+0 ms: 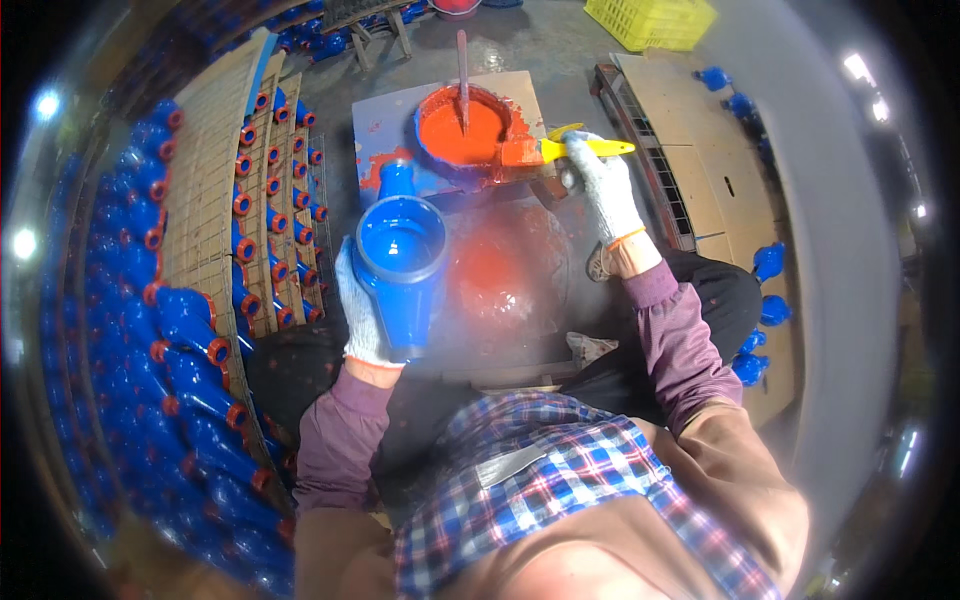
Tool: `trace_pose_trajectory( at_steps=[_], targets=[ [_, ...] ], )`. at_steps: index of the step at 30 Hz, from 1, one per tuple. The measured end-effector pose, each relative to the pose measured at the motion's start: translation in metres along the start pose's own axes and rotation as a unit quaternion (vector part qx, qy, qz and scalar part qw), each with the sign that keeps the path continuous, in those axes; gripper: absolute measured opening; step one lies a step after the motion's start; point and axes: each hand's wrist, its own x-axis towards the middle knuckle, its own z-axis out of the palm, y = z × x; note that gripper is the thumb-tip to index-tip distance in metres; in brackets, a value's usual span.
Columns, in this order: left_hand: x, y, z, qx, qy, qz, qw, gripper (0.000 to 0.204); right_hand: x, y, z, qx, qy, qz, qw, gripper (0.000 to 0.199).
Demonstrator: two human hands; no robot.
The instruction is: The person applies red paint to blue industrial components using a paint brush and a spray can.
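My left hand (358, 315), in a white knit glove, is wrapped round the side of a glossy blue hollow casting (405, 300). Its wide round mouth faces up, and a narrower blue neck shows beyond the rim. To the right, my gloved right hand (608, 192) grips a paintbrush (608, 148) by its yellow handle. The brush's orange-red bristles touch or overlap the right edge of a round basin (420, 150) of orange-red paint; contact cannot be told for sure. A stick (462, 60) stands upright in the paint. No red shows on the casting's near rim.
The basin rests on a paint-stained board (375, 115). Slatted racks (212, 190) at left hold many blue castings (190, 320) with red ends. At right lie cardboard sheets (690, 150) with several blue pieces (770, 262). A yellow crate (650, 22) sits at the far right.
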Motion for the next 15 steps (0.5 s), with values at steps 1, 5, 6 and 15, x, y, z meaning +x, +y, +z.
trace_pose_trajectory(
  at_steps=[1, 5, 6, 15],
  targets=[
    [0.001, 0.002, -0.005, 0.001, 0.019, 0.018, 1.0, 0.083, 0.01, 0.002, 0.005, -0.024, 0.002, -0.026, 0.999, 0.029],
    [0.007, 0.011, -0.032, -0.024, 0.061, 0.084, 0.994, 0.071, 0.043, 0.027, 0.037, -0.216, 0.051, -0.147, 0.964, 0.033],
    [0.008, 0.013, -0.037, -0.062, 0.06, 0.099, 0.991, 0.069, 0.048, 0.032, 0.041, -0.269, 0.043, -0.171, 0.947, 0.034],
    [-0.001, 0.012, -0.046, -0.002, 0.083, 0.096, 0.992, 0.068, 0.083, 0.072, 0.066, -0.469, -0.004, -0.225, 0.854, 0.035]
  ],
)
